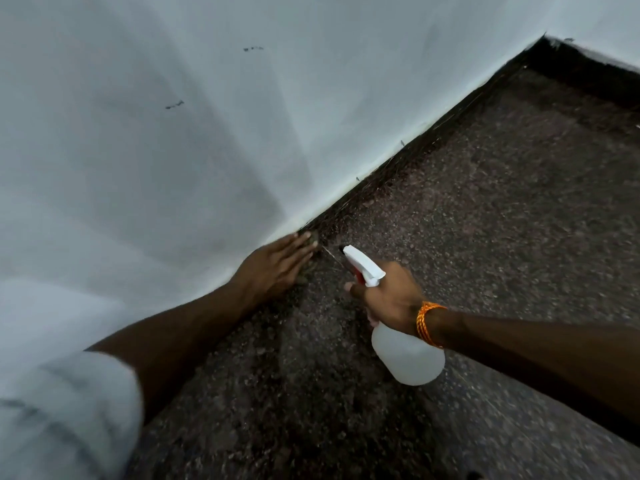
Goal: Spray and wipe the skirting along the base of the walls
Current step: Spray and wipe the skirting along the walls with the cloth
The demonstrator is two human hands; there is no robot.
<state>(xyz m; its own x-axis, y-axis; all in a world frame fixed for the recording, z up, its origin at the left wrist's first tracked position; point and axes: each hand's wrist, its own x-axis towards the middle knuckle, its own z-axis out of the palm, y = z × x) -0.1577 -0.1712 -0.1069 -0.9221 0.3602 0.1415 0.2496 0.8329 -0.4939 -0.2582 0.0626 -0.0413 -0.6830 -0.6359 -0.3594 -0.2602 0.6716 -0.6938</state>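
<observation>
— Where is the skirting (408, 161) he is working on?

— It is running dark along the foot of the white wall (173, 133), from beside his knee up to the far corner, where a second dark strip is meeting it.

— And the hands?

— The left hand (277, 263) is pressing flat against the skirting, fingers (301, 242) stretched out over something small and dark; I am guessing a cloth or sponge, but I cannot tell. The right hand (389, 297) is wrapping closed around the neck of the spray bottle (405, 355), its nozzle pointing toward the spot just beside the left hand.

— How far along, would you say?

— Early to middling, I am judging. Most of the run toward the corner is lying ahead of him.

— Counting things?

— One bottle, two hands, one orange thread band (427, 322) on the right wrist, all over the speckled floor (502, 220).
</observation>
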